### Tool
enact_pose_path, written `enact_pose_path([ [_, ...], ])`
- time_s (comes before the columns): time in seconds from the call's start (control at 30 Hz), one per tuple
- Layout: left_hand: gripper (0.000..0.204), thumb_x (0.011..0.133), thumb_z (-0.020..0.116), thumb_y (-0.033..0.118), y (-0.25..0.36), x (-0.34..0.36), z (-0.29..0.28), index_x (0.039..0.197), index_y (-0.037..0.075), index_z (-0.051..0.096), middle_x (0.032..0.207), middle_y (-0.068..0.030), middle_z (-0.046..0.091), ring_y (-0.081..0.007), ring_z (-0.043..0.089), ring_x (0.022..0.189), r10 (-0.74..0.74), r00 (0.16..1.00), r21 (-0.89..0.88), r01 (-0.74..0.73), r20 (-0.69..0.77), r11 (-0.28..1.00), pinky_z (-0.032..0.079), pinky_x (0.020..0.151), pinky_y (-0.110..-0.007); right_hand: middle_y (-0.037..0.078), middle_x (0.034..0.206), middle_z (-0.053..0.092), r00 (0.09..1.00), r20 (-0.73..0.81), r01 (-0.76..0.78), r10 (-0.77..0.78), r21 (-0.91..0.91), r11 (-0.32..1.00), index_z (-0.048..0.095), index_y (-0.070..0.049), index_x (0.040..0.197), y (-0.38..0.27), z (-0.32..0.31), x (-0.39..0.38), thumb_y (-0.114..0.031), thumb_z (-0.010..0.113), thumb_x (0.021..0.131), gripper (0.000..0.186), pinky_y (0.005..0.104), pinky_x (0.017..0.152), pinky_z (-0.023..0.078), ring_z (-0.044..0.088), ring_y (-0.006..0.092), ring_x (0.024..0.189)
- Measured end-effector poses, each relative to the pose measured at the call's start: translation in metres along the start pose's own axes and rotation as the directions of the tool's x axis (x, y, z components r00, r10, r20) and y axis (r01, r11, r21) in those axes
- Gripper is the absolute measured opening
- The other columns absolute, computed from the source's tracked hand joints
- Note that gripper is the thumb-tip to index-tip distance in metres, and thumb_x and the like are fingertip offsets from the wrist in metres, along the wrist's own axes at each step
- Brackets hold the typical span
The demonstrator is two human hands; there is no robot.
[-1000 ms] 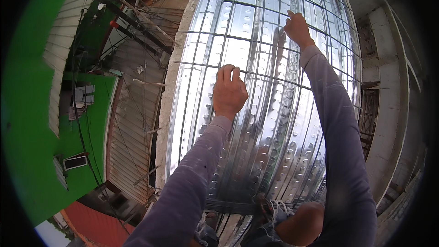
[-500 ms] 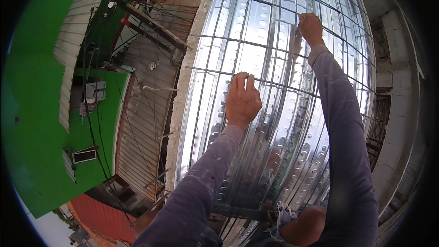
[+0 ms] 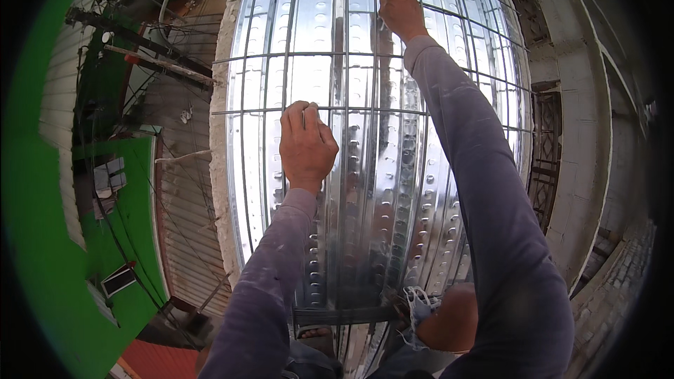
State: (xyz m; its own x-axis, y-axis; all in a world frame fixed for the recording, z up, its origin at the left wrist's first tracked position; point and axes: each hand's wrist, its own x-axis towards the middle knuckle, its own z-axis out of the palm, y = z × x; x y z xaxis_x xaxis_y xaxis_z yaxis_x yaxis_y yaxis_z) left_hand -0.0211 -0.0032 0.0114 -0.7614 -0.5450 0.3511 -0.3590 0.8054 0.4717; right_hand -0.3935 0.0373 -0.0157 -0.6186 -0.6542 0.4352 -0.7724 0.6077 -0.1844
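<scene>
A grid of thin steel reinforcing mesh lies over shiny corrugated metal decking. My left hand is closed, its fingertips curled over the nearest cross bar of the mesh beside a lengthwise bar. Farther away and to the right, my right hand is also closed, its fingers pinched at a crossing of two bars. The undersides of both hands' fingertips are hidden. Purple-grey sleeves cover both of my arms.
Along the left, the decking ends at a rough concrete edge, with a drop beyond it. Lower down are a corrugated roof, a green wall and tangled cables. A concrete ledge runs along the right. My bent knee is close below.
The whole view has swung, so the mesh, decking and both hands appear farther left and the right-hand ledge shows more. Both hands keep about the same places on the mesh.
</scene>
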Motion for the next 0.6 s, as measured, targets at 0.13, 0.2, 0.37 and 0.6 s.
enact_pose_path([
  [0.13,0.028,0.093,0.061,0.001,-0.014,-0.003,-0.008,0.121,0.002,0.062,0.124,-0.0144,0.060,-0.0364,0.060,0.116,-0.004,1.000,0.069,0.005,-0.016,0.998,0.055,0.093,-0.046,0.013,0.095,0.075,0.987,0.082,0.143,-0.135,-0.100,0.985,0.081,-0.009,0.094,-0.034,-0.008,-0.010,-0.016,0.070,0.092,0.013,0.0439,0.089,0.060,0.072,0.0345,0.098],
  [0.2,0.028,0.093,0.061,0.001,-0.013,-0.003,-0.007,0.121,0.002,0.062,0.124,-0.0144,0.060,-0.0364,0.060,0.115,-0.012,1.000,0.053,0.013,-0.012,0.999,0.055,0.093,-0.046,0.012,0.096,0.075,0.987,0.064,0.154,-0.145,-0.151,0.976,0.082,-0.011,0.095,-0.021,-0.004,-0.009,-0.018,0.071,0.092,0.013,0.0432,0.088,0.061,0.073,0.0347,0.099],
  [0.37,0.028,0.092,0.062,0.002,-0.009,-0.003,-0.007,0.120,0.001,0.062,0.124,-0.0148,0.060,-0.0362,0.060,0.116,-0.019,1.000,0.020,0.019,-0.006,1.000,0.055,0.094,-0.046,0.025,0.099,0.072,0.996,0.079,0.037,-0.039,0.031,0.999,0.079,-0.002,0.096,0.000,0.006,-0.001,-0.022,0.062,0.102,0.027,0.0500,0.091,0.058,0.070,0.0429,0.099],
  [0.6,0.029,0.091,0.063,0.003,-0.007,-0.001,-0.005,0.120,0.002,0.061,0.124,-0.0151,0.059,-0.0376,0.059,0.118,-0.015,1.000,-0.021,0.014,-0.009,1.000,0.055,0.095,-0.046,0.027,0.100,0.070,0.994,0.107,0.027,-0.024,-0.024,0.999,0.075,0.000,0.100,0.015,0.005,0.003,-0.026,0.058,0.106,0.032,0.0521,0.088,0.058,0.071,0.0447,0.094],
])
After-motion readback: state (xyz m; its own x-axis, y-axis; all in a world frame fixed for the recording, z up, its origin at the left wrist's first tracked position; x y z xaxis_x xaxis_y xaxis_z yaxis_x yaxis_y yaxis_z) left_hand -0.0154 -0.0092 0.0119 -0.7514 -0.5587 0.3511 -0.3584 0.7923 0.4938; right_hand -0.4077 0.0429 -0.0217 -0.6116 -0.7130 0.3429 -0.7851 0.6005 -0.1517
